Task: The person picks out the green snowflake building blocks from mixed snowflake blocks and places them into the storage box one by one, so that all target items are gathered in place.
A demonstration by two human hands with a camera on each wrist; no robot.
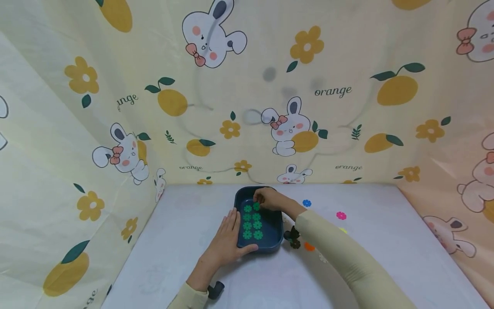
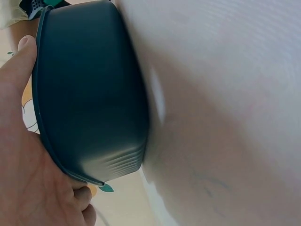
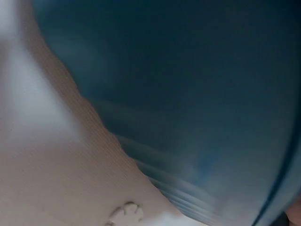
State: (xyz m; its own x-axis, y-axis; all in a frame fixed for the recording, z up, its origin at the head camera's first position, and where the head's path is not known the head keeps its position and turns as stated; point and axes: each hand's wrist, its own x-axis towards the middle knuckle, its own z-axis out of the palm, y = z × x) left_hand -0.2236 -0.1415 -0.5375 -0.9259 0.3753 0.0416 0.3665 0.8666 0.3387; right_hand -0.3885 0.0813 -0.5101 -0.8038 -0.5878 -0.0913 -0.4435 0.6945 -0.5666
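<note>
A dark blue rectangular tray sits on the white table, with green flower-shaped pieces laid in two columns on its floor. My left hand rests against the tray's left side, fingers straight along the rim and thumb over the near edge. In the left wrist view, the thumb and palm of that hand lie along the rim. Reaching over the tray's right side, my right hand pinches a green flower piece at the far end of the right column. The right wrist view mostly shows the tray's outer wall.
Right of the tray lie loose flower pieces: blue, pink, orange and dark brown. A yellow one is partly hidden by the right sleeve. A patterned curtain hangs behind the table.
</note>
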